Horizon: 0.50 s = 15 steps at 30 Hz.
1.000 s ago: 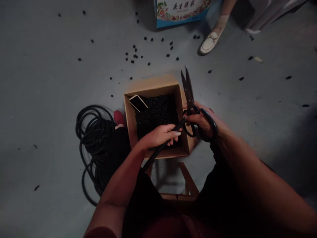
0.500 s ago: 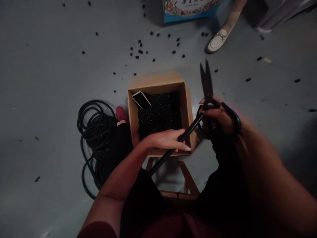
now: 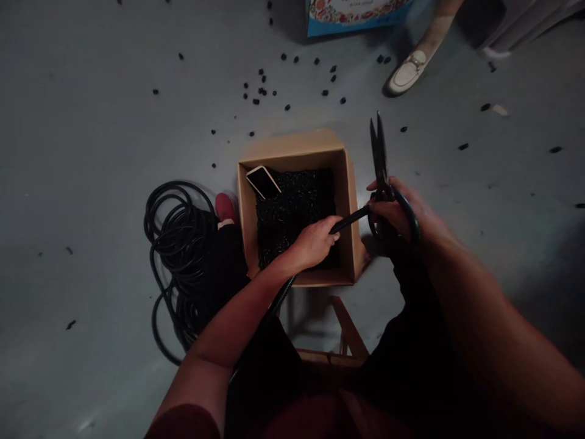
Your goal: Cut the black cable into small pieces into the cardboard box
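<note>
Black hose (image 3: 351, 219) in left hand (image 3: 316, 242) — right hand (image 3: 397, 213) holds scissors (image 3: 380, 155), seemingly ajar.

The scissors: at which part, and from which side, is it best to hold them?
Probably by the black handles, from the person's side: the scissors point their blades away from the body, tips slightly apart, and the right hand holds the loops.

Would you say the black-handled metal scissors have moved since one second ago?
Yes: the scissors have shifted right, farther from the open brown cardboard box.
</note>
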Each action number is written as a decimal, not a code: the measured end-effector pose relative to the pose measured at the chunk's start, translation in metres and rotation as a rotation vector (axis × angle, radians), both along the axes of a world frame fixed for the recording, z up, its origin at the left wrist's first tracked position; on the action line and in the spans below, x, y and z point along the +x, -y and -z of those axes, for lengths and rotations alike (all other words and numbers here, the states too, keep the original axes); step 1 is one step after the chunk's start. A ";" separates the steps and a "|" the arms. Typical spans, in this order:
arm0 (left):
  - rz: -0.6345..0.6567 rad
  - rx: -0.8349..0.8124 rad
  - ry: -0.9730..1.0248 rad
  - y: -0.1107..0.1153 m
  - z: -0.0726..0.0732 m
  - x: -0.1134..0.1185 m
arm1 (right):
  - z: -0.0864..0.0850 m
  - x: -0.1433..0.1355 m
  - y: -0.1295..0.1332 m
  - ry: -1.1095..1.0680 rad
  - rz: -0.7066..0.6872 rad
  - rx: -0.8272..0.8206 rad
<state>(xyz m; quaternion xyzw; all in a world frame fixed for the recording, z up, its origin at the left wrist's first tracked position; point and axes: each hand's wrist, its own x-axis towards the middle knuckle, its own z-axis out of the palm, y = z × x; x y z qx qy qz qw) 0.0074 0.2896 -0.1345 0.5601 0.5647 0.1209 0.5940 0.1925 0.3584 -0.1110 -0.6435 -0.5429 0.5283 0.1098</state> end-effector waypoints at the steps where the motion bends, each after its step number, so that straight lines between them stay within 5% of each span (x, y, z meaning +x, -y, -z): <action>1: 0.001 0.018 -0.008 0.000 -0.001 0.002 | 0.001 -0.001 0.000 0.025 0.007 0.002; 15: -0.050 0.133 -0.055 -0.002 -0.010 0.003 | -0.005 -0.014 0.004 -0.014 -0.013 -0.027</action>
